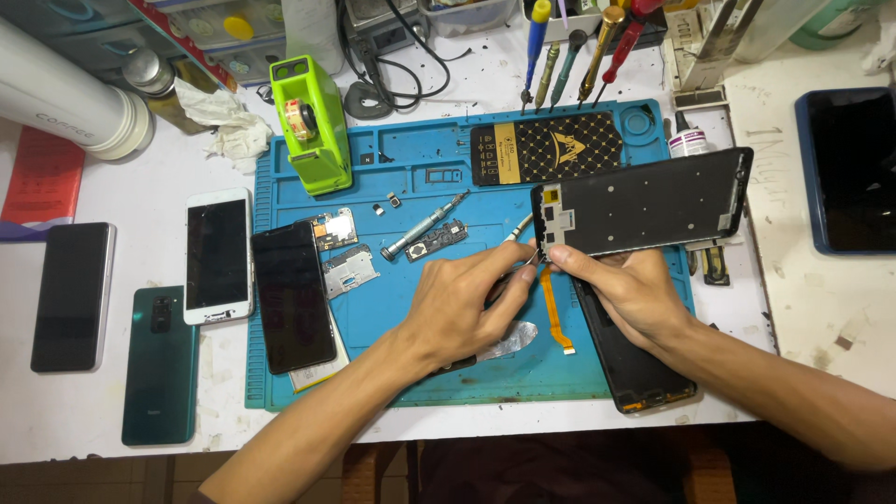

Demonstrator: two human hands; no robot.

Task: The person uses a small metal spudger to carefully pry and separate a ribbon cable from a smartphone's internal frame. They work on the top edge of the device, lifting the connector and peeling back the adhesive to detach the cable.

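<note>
I see my right hand pinching the black phone frame; my left hand grips tweezers at its corner, just below the black-and-gold flat package.

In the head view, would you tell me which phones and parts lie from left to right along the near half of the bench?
Black phone → dark green phone → white phone → black phone on the mat's edge → left hand → right hand, holding the black phone frame → blue-cased phone.
</note>
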